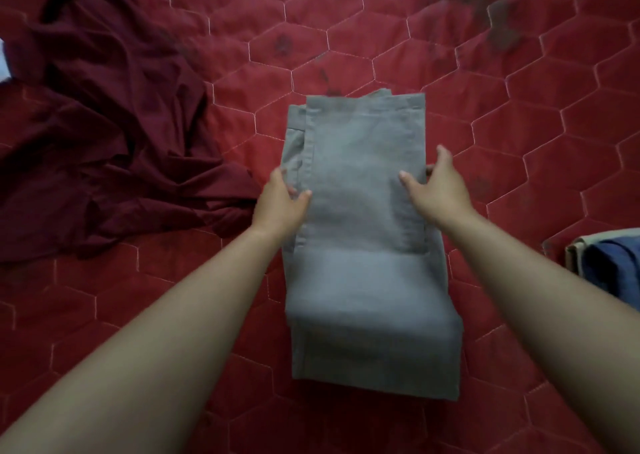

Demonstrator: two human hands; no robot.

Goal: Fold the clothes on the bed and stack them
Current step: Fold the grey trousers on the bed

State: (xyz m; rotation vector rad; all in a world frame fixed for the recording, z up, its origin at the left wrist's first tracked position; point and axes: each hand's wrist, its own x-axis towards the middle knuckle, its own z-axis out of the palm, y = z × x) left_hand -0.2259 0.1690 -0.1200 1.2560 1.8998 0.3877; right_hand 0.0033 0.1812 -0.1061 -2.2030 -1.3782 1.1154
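Observation:
A pair of grey trousers (363, 246) lies folded into a long rectangle in the middle of the red quilted bed (519, 124). My left hand (282, 204) grips its left edge about halfway up, thumb on top. My right hand (436, 187) holds the right edge at the same height, thumb on the cloth and fingers curled past the edge. A dark maroon garment (104, 135) lies crumpled and unfolded at the left.
At the right edge of view sits a small stack of folded clothes (609, 263), blue over beige. A pale object (4, 62) peeks in at the far left. Dark stains mark the quilt at the top right.

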